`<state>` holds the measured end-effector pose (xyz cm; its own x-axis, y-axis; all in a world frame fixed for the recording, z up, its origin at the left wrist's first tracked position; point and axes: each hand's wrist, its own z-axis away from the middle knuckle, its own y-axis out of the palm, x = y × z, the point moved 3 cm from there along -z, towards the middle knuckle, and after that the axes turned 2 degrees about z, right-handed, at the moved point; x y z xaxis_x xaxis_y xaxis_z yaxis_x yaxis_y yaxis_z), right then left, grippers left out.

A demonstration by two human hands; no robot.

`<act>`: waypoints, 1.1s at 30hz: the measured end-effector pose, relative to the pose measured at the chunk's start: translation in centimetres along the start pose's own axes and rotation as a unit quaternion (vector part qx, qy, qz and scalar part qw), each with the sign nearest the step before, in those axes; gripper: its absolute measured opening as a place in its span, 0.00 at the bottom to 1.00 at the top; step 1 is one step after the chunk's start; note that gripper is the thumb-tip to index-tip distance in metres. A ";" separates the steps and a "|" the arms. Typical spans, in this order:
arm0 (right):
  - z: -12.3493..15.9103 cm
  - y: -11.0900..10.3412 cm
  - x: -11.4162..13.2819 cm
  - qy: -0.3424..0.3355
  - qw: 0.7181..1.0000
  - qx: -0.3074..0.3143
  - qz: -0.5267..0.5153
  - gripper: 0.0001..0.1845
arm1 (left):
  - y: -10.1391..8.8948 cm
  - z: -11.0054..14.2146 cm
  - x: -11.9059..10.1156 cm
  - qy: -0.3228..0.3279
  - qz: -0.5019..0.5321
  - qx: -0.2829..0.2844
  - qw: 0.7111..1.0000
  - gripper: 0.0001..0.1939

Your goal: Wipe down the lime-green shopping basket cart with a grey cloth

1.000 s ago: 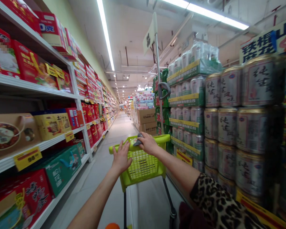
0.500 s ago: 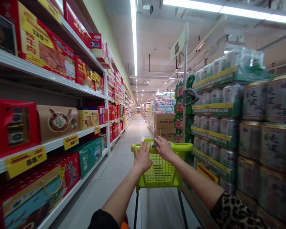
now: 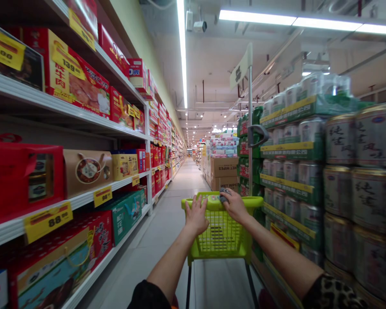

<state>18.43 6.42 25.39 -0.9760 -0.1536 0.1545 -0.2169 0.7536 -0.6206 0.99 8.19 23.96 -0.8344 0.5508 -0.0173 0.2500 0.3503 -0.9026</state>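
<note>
A bright green shopping cart (image 3: pixel 217 234) with a meshed basket stands in front of me, its handle (image 3: pixel 254 201) toward my body. On the handle's left part lies my left hand (image 3: pixel 196 216), fingers spread and stretched over the bar. My right hand (image 3: pixel 234 206) is closed on a crumpled grey cloth (image 3: pixel 224 194), pressed to the handle right of its middle. A small printed panel (image 3: pixel 213 198) shows on the handle between the hands. My fingers cover part of the cloth.
Shelves (image 3: pixel 83 197) of boxed goods with yellow price tags line the left. Stacked can packs (image 3: pixel 289 180) rise close on the right, beside a metal sign pole (image 3: pixel 250 116). Wet-wipe cartons (image 3: pixel 224 167) stand ahead on the right. A pale tiled aisle (image 3: pixel 183 184) runs forward.
My right hand has slid rightward along the handle with the cloth, away from my left hand. The left hand stays on the handle. The whole view has shifted slightly.
</note>
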 end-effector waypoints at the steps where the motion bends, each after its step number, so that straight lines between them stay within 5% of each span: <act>1: 0.0 0.2 1.0 -0.027 1.000 0.005 -0.008 0.18 | 0.0 0.0 0.0 0.001 -0.002 -0.002 1.000 0.41; 4: 0.3 0.0 1.0 -0.055 0.998 0.018 -0.013 0.18 | -0.1 -0.1 0.1 0.005 -0.011 -0.009 1.000 0.40; 11: 1.4 -2.8 -7.5 0.098 0.993 -0.016 0.062 0.16 | -0.5 -0.2 1.5 -0.067 -0.012 -0.025 0.997 0.40; 14: 1.0 -2.2 -5.4 0.097 0.994 -0.012 0.044 0.17 | -0.7 -0.2 1.6 -0.059 -0.005 -0.016 0.998 0.41; 17: 0.0 -0.6 0.4 0.034 0.999 0.018 0.009 0.20 | -1.2 -0.6 1.3 -0.057 0.033 -0.004 0.998 0.41; 22: -1.4 0.5 6.6 0.032 0.997 0.074 0.002 0.31 | -3.3 -2.2 -0.5 -0.089 0.215 -0.093 0.968 0.28; 27: -0.8 -0.9 5.2 0.061 0.991 0.111 -0.044 0.38 | -3.0 -3.7 -4.2 -0.050 0.275 -0.036 0.960 0.25; 33: 1.1 -2.4 0.0 0.014 0.986 0.138 -0.090 0.45 | -2.3 -4.6 -7.3 -0.056 0.166 -0.121 0.977 0.22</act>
<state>18.93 3.92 26.04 -0.9210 -0.2480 0.3004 -0.3879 0.5123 -0.7662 8.74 6.89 28.14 -0.7332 0.5825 -0.3509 0.6130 0.3426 -0.7120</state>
